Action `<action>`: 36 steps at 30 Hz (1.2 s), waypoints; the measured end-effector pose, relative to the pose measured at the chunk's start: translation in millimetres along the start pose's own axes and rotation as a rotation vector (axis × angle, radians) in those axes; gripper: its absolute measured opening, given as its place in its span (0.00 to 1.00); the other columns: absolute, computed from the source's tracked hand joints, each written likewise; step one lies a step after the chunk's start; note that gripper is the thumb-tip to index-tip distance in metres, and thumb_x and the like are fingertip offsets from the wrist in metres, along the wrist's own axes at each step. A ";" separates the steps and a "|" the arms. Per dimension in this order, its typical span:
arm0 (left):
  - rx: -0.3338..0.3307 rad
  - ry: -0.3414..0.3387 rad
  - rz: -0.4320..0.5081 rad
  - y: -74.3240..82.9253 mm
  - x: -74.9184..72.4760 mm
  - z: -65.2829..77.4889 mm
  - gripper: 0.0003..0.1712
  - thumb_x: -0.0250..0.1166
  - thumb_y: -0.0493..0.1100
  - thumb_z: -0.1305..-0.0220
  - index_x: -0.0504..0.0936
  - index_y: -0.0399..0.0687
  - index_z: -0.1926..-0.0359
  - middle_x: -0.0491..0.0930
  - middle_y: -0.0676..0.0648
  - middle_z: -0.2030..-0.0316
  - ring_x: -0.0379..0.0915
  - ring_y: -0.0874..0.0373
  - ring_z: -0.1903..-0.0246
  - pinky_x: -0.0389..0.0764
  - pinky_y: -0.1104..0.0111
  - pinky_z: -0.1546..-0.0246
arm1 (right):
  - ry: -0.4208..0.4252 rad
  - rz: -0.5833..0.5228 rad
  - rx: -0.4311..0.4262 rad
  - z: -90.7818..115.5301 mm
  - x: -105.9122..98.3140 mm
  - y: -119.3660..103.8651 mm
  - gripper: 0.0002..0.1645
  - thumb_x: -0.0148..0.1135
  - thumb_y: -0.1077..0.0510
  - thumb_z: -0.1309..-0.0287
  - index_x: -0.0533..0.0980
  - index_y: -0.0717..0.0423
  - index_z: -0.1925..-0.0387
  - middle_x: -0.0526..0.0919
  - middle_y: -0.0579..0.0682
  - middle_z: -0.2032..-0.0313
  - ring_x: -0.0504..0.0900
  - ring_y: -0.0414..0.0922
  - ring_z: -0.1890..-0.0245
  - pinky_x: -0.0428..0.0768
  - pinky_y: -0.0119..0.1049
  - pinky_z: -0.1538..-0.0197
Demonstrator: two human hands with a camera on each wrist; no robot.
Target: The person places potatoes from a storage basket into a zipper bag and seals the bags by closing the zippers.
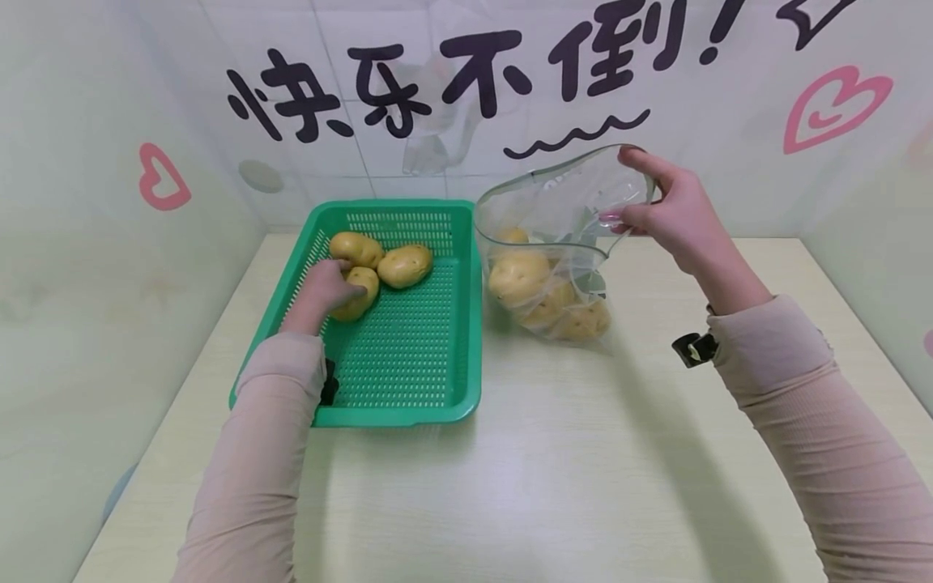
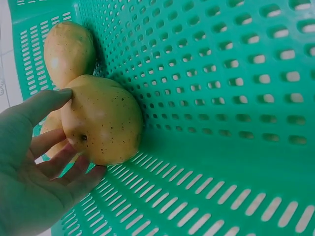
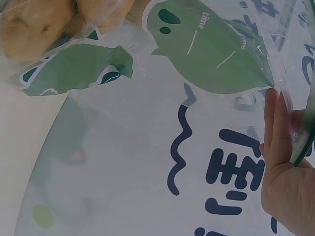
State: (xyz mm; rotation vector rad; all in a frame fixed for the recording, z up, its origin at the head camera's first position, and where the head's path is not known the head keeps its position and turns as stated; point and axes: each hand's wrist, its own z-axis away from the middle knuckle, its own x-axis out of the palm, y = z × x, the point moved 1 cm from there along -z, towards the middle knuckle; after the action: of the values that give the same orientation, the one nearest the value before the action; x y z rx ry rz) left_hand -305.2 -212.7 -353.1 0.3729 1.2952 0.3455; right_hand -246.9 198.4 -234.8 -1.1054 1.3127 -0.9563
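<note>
My left hand (image 1: 325,286) reaches into the green plastic basket (image 1: 466,340) and grips the nearest potato (image 2: 108,123), thumb on one side and fingers curled against the other. Two more potatoes lie beside it: one behind (image 1: 355,248) and one to the right (image 1: 405,266). At the right, my right hand (image 1: 678,206) pinches the rim of a clear zip bag (image 1: 561,190), whose mouth gapes toward the basket. Several potatoes (image 1: 521,277) fill the bag's lower part, and a green leaf-shaped print (image 3: 211,54) shows on its side.
Basket and bag stand side by side on a pale wooden table (image 1: 554,470). Behind them rises a white wall (image 1: 306,194) with large dark lettering and pink hearts. Side panels flank the table at left and right.
</note>
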 end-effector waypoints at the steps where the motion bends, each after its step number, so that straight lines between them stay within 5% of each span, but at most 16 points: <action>1: -0.004 -0.006 -0.006 -0.2 0.0 -0.2 0.36 0.57 0.43 0.36 0.59 0.26 0.33 0.62 0.26 0.35 0.57 0.34 0.35 0.60 0.48 0.32 | -0.001 -0.009 -0.001 0.0 0.0 0.1 0.45 0.57 0.75 0.46 0.55 0.56 0.28 0.53 0.48 0.26 0.82 0.30 0.76 0.82 0.21 0.66; 15: 0.045 -0.027 -0.079 0.4 4.4 2.6 0.41 0.61 0.43 0.42 0.57 0.26 0.32 0.61 0.24 0.37 0.55 0.31 0.35 0.59 0.45 0.33 | -0.003 -0.001 -0.001 0.0 -0.5 1.1 0.44 0.53 0.76 0.46 0.54 0.57 0.28 0.52 0.50 0.25 0.82 0.29 0.76 0.81 0.21 0.67; 36: 0.015 -0.039 -0.070 3.4 6.9 6.3 0.42 0.59 0.48 0.39 0.54 0.31 0.31 0.55 0.23 0.35 0.52 0.31 0.35 0.59 0.43 0.34 | 0.001 0.033 -0.002 -1.2 -0.5 2.3 0.44 0.50 0.76 0.46 0.54 0.57 0.28 0.53 0.51 0.26 0.82 0.28 0.77 0.81 0.20 0.67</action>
State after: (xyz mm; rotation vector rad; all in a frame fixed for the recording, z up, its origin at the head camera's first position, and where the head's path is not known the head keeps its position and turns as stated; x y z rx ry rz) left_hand -297.5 -207.0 -356.0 0.3446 1.2699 0.2678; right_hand -248.2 199.4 -236.9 -1.0812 1.3296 -0.9315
